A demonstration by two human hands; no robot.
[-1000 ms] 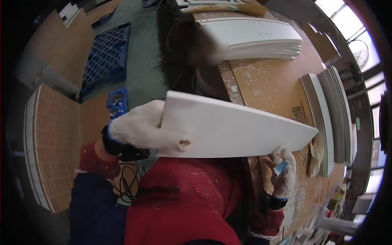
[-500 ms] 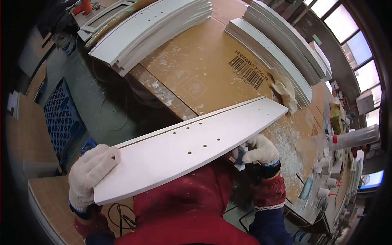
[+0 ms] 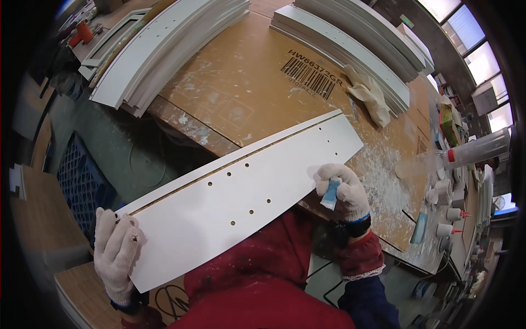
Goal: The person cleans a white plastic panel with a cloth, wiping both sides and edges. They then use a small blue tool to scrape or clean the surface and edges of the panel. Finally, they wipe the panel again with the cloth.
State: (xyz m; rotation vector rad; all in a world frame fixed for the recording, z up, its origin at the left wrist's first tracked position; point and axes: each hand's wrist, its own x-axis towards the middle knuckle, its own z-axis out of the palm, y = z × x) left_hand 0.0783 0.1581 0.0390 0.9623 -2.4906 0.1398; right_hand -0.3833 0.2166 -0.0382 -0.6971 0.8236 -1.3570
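A long white panel (image 3: 241, 181) with a groove along its far edge and several drilled holes lies slantwise before me, its far right end over the table. My left hand (image 3: 116, 252), in a whitish knit glove, grips its left end, fingers over the top edge. My right hand (image 3: 346, 192), gloved alike, is closed on a small blue piece with a pale lower end (image 3: 331, 193); its exact kind is unclear. That hand is at the panel's near edge towards the right, knuckles over the white face. Whether it touches the face I cannot tell.
Brown cardboard (image 3: 235, 82) with white flakes covers the table. Stacks of curved white panels stand far left (image 3: 159, 49) and far right (image 3: 339, 49). A cream cloth-like piece (image 3: 370, 98), a clear bottle (image 3: 476, 149) and red-tipped bottles (image 3: 452, 214) lie rightward; a blue pallet (image 3: 82, 181) sits left.
The panel has turned its face more towards me, and its far end has shifted left. My right hand has risen from under the near edge to the face, still holding the blue piece.
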